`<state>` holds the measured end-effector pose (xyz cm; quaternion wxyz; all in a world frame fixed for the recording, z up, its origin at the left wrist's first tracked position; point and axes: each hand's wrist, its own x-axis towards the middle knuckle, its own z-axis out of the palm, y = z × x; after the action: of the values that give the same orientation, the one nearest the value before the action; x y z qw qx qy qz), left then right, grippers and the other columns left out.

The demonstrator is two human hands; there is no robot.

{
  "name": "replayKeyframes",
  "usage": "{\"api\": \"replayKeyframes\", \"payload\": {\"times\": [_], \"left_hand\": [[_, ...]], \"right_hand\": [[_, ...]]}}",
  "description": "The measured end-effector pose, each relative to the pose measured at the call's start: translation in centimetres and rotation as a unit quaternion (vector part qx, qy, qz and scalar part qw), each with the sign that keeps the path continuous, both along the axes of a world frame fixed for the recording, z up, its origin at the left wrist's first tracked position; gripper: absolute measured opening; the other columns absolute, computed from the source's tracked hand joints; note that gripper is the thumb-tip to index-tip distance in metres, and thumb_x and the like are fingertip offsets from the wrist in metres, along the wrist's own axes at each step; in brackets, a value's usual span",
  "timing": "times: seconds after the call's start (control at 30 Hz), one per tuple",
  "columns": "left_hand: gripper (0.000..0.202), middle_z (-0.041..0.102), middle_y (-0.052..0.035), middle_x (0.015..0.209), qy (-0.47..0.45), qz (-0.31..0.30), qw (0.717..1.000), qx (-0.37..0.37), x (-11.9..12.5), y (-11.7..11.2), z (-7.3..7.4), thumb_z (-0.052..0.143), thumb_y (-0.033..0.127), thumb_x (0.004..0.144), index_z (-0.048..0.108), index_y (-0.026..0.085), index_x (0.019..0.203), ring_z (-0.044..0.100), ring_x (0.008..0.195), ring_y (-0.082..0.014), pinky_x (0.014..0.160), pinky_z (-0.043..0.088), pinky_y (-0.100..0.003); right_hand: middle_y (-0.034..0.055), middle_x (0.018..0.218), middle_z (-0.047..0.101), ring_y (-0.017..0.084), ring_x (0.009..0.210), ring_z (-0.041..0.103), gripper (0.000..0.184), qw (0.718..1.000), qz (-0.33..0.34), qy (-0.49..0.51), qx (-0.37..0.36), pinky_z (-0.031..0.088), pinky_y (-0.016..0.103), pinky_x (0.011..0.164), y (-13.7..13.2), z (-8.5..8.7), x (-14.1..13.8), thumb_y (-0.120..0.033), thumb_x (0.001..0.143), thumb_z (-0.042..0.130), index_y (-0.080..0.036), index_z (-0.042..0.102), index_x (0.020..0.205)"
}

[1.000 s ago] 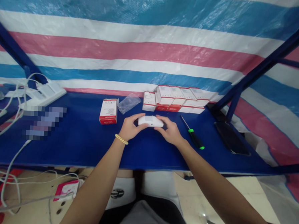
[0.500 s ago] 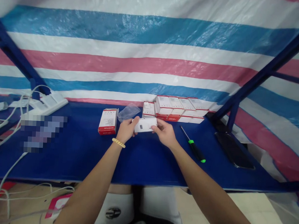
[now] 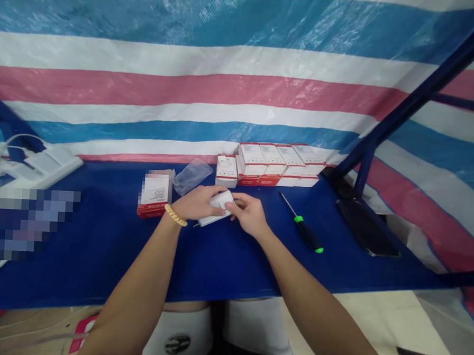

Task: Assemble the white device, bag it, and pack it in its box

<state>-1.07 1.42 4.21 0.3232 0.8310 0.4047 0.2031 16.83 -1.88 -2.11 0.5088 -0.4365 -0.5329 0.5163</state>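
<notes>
The striped tarpaulin (image 3: 225, 89) runs in broad bands of blue, white and pinkish red. The tabletop (image 3: 224, 272) is deep blue, the metal frame (image 3: 399, 114) darker navy. The handheld device (image 3: 223, 199) is white, the twisted bracelet (image 3: 175, 215) pale yellow. Stacked cartons (image 3: 254, 160) are white with red edging, some lower fronts red; the lone carton (image 3: 159, 189) is white above red. The screwdriver (image 3: 308, 235) has a black handle with bright green ends and a silvery shaft.
</notes>
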Motion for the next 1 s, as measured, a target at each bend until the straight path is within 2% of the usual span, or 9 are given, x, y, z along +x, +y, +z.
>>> {"api": "replayKeyframes", "payload": {"times": [0.17, 0.23, 0.33, 0.4, 0.53, 0.7, 0.77, 0.9, 1.0], "left_hand": [[0.053, 0.069, -0.0062, 0.095, -0.127, -0.03, 0.979, -0.157, 0.2, 0.1, -1.2, 0.074, 0.04, 0.071, 0.061, 0.013, 0.115, 0.063, 0.077, -0.018, 0.066, 0.048, -0.027], [0.053, 0.067, -0.006, 0.095, -0.171, -0.014, 0.969, -0.178, 0.6, 0.0, -1.7, 0.076, 0.037, 0.069, 0.06, 0.012, 0.113, 0.061, 0.077, -0.0164, 0.065, 0.048, -0.026], [0.051, 0.066, -0.0054, 0.097, -0.213, 0.019, 0.958, -0.189, 0.7, -0.4, -2.3, 0.076, 0.034, 0.068, 0.058, 0.013, 0.111, 0.06, 0.077, -0.0149, 0.066, 0.049, -0.026], [0.051, 0.066, -0.0047, 0.096, -0.223, 0.03, 0.957, -0.184, 0.5, -0.5, -2.5, 0.076, 0.034, 0.068, 0.058, 0.013, 0.111, 0.06, 0.077, -0.015, 0.066, 0.05, -0.026], [0.054, 0.067, -0.0051, 0.098, -0.231, 0.007, 0.963, -0.141, -0.1, -0.3, -2.5, 0.081, 0.032, 0.063, 0.06, 0.014, 0.11, 0.062, 0.081, -0.0173, 0.069, 0.053, -0.03], [0.053, 0.071, -0.0068, 0.098, -0.284, -0.013, 0.952, -0.112, -0.7, 0.1, -2.4, 0.085, 0.024, 0.058, 0.066, 0.013, 0.107, 0.066, 0.085, -0.0195, 0.077, 0.055, -0.035], [0.052, 0.072, -0.0069, 0.098, -0.299, -0.008, 0.949, -0.102, -0.8, 0.2, -2.4, 0.085, 0.021, 0.057, 0.067, 0.013, 0.106, 0.066, 0.086, -0.0199, 0.079, 0.055, -0.036], [0.053, 0.072, -0.0068, 0.1, -0.315, 0.014, 0.947, -0.066, -0.5, 0.5, -2.9, 0.084, 0.019, 0.056, 0.068, 0.014, 0.107, 0.067, 0.087, -0.0199, 0.08, 0.055, -0.036], [0.05, 0.071, -0.0081, 0.102, -0.314, 0.026, 0.949, -0.022, -0.2, 0.5, -3.2, 0.081, 0.016, 0.059, 0.067, 0.014, 0.107, 0.067, 0.089, -0.0202, 0.082, 0.055, -0.036]], "right_hand": [[0.0026, 0.069, 0.069, 0.015, 0.05, 0.06, 0.05, 1.0, -0.015, -0.016, 0.004, 0.051, 0.031, 0.045, 0.8, 0.0, 1.3, -0.059, 0.068, 0.069, -0.016, 0.068, 0.094], [0.0036, 0.073, 0.07, 0.016, 0.057, 0.063, 0.043, 0.99, -0.083, -0.109, 0.02, 0.054, 0.031, 0.052, 1.2, 0.1, 2.6, -0.056, 0.077, 0.059, -0.016, 0.069, 0.092], [0.0064, 0.082, 0.072, 0.017, 0.075, 0.068, 0.029, 0.929, -0.243, -0.278, 0.037, 0.056, 0.033, 0.075, 1.7, 0.2, 5.1, -0.035, 0.085, 0.051, -0.015, 0.07, 0.092], [0.0085, 0.086, 0.073, 0.019, 0.081, 0.069, 0.023, 0.902, -0.281, -0.326, 0.028, 0.053, 0.034, 0.086, 2.0, 0.1, 6.5, -0.022, 0.081, 0.053, -0.013, 0.071, 0.093], [0.0082, 0.084, 0.074, 0.018, 0.082, 0.069, 0.025, 0.885, -0.258, -0.387, 0.017, 0.051, 0.031, 0.089, 2.8, -0.3, 7.6, -0.011, 0.073, 0.058, -0.014, 0.075, 0.092], [0.0068, 0.094, 0.074, 0.018, 0.092, 0.067, 0.034, 0.859, -0.225, -0.458, 0.028, 0.048, 0.03, 0.094, 3.9, -0.7, 7.4, -0.015, 0.079, 0.056, -0.019, 0.074, 0.109], [0.0071, 0.098, 0.074, 0.019, 0.096, 0.067, 0.036, 0.847, -0.218, -0.483, 0.031, 0.048, 0.031, 0.095, 4.2, -0.8, 7.4, -0.016, 0.082, 0.054, -0.021, 0.072, 0.113], [0.0095, 0.11, 0.07, 0.021, 0.1, 0.065, 0.031, 0.825, -0.216, -0.522, 0.037, 0.047, 0.031, 0.095, 4.3, -0.9, 7.1, -0.019, 0.085, 0.053, -0.023, 0.075, 0.107], [0.0112, 0.111, 0.069, 0.021, 0.098, 0.065, 0.031, 0.814, -0.217, -0.537, 0.038, 0.047, 0.032, 0.093, 4.1, -1.0, 6.8, -0.021, 0.086, 0.052, -0.022, 0.075, 0.106]]}}
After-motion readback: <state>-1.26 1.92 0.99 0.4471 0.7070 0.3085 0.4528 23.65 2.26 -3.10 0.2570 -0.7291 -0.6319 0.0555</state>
